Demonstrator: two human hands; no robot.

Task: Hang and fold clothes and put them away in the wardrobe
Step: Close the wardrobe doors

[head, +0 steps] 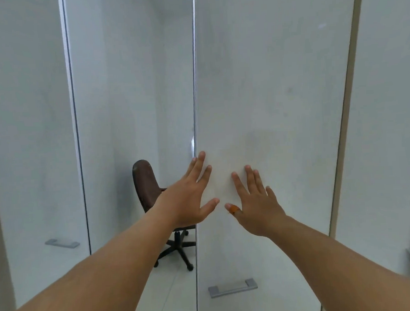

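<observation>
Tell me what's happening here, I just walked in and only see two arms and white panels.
A person has both hands flat, fingers spread, against a white wardrobe door. The left hand is near the door's edge; the right hand has an orange band on its thumb. Neither touches the door's grey handle. A brown office chair shows beyond the door's edge. No clothes are visible.

Centre frame, the left hand [189, 194] and right hand [256, 205] press flat, fingers spread, on a glossy white wardrobe door [267, 92]; a brown swivel chair [146, 182] stands left of its edge.
</observation>
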